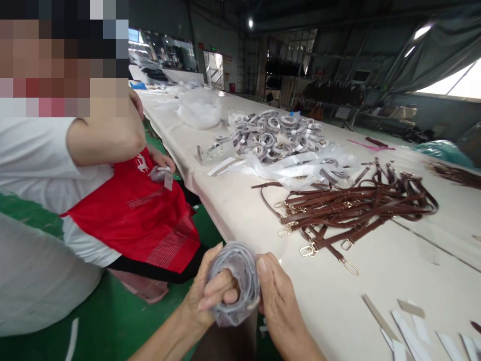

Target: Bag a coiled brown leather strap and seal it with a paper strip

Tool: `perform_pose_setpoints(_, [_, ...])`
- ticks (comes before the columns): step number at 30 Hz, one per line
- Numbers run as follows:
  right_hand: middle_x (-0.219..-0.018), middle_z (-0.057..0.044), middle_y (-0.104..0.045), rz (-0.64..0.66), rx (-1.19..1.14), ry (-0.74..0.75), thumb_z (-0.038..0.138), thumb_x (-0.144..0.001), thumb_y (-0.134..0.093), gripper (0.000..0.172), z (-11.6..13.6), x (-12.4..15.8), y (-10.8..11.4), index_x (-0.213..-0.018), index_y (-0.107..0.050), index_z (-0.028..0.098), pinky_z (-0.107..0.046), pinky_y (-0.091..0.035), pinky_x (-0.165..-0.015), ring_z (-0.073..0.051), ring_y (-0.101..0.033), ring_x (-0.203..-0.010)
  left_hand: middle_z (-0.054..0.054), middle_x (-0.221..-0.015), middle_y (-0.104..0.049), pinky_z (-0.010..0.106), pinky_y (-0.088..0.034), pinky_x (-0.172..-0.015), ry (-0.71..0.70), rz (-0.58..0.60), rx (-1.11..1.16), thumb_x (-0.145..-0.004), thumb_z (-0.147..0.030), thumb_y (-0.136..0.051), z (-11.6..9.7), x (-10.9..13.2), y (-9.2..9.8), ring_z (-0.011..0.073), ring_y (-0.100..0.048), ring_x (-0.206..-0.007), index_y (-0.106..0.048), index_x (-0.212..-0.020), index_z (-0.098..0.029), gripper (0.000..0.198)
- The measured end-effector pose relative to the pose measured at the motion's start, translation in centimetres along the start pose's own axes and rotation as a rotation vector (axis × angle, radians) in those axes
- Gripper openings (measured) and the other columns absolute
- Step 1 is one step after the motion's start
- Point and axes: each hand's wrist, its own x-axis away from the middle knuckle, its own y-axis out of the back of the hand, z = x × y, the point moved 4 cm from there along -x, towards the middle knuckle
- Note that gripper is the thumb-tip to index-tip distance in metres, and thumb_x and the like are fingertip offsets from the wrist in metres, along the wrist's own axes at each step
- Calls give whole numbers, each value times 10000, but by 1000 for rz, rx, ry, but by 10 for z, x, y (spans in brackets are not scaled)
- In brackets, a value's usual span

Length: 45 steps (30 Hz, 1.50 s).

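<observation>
A coiled strap wrapped in clear plastic [246, 273] is held between my hands, in front of the table's near edge. My left hand [210, 288] grips it with several fingers curled into the middle of the roll and the thumb on the outside. Pressed against the roll's right side, my right hand [276, 293] has its thumb on top, its other fingers mostly hidden. Beyond them on the table lies a pile of brown leather straps [338, 205] with gold-coloured clips. Farther back is a heap of similar wrapped coils [278, 133].
A co-worker in a red apron [150, 215] sits at the left, a small plastic-wrapped piece [162, 174] in one hand. The long table [240, 205] also carries clear plastic bags [199, 108] and paper strips [409, 331]. A big white sack [41, 281] stands lower left.
</observation>
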Motion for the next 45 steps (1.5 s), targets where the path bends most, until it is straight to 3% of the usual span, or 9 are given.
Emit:
perform_pose_setpoints(4, [-1013,-50,-620,-20,62,44,505,-1004,-462,311,-2,9,-1,-1068,-560,217,-302,-465,-820,-202,-573,-962,-104,-258,-75,100,-482,-511,-86,-30,56,-850,-391,-717,8,-13,7,55,-424,-290,-120,-357,-251,787])
perform_pose_setpoints(13, [-688,26,-602,-223,425,86,247,-956,-406,154,-14,-1,44,-824,-482,229,-252,-440,-567,-153,-591,-613,-4,-397,-529,205,-476,-523,-215,-270,-653,-800,-619,-645,11,-48,14,117,-492,-422,-573,-484,-160,561])
perform_pose_setpoints(15, [-702,17,-588,-300,781,286,217,-937,-396,105,-8,-7,65,-855,-460,231,-251,-413,-501,-150,-571,-566,29,-740,-739,249,-536,-751,-260,-216,-854,-847,-507,-658,-4,-61,0,178,-661,-714,-732,-798,-144,374])
perform_pose_setpoints(18, [-767,-27,-559,-394,1231,551,215,-915,-431,55,-6,-19,92,-872,-464,226,-286,-360,-484,-181,-536,-598,71,-1282,-672,341,-412,-1084,-241,-64,-1420,-986,-429,-500,-21,-86,-25,238,-581,-1212,-660,-1234,-172,391])
perform_pose_setpoints(23, [-746,-59,-522,-367,1410,702,187,-981,-430,189,-33,-35,117,-809,-500,221,-329,-329,-555,-231,-486,-699,108,-1202,-660,521,-430,-1040,-287,233,-2420,-1042,-317,-363,-1,-121,-26,284,-602,-1109,-591,-1224,-187,319])
perform_pose_setpoints(27, [-741,-67,-544,-255,1447,774,131,-1020,-301,322,-61,-16,115,-815,-539,202,-350,-312,-562,-227,-448,-667,122,-1014,-638,527,-500,-951,-348,246,-2480,-1021,-233,-408,37,-110,17,292,-599,-977,-607,-1011,-147,217])
perform_pose_setpoints(33, [-1018,-118,-665,-27,1354,742,327,-1051,-382,289,-65,18,118,-1053,-610,150,-362,-428,-645,-229,-528,-791,140,-1094,-584,581,-412,-1097,-553,311,-2475,-1011,-145,-381,61,-81,59,295,-532,-1101,-510,-1211,-109,241])
perform_pose_setpoints(39, [-1147,-123,-655,-25,1217,745,115,-1011,-442,340,-61,34,144,-1344,-500,144,-327,-491,-761,-212,-570,-956,68,-965,-603,523,-394,-1125,-643,487,-2478,-1021,-133,-375,55,-88,57,232,-565,-1011,-577,-1129,-142,228])
perform_pose_setpoints(45, [-969,-76,-676,-34,1188,708,53,-988,-458,313,-67,30,143,-1261,-565,162,-345,-470,-717,-205,-539,-832,38,-1126,-679,470,-494,-930,-462,235,-2851,-974,-82,-461,57,-86,38,264,-595,-1069,-609,-1239,-246,345])
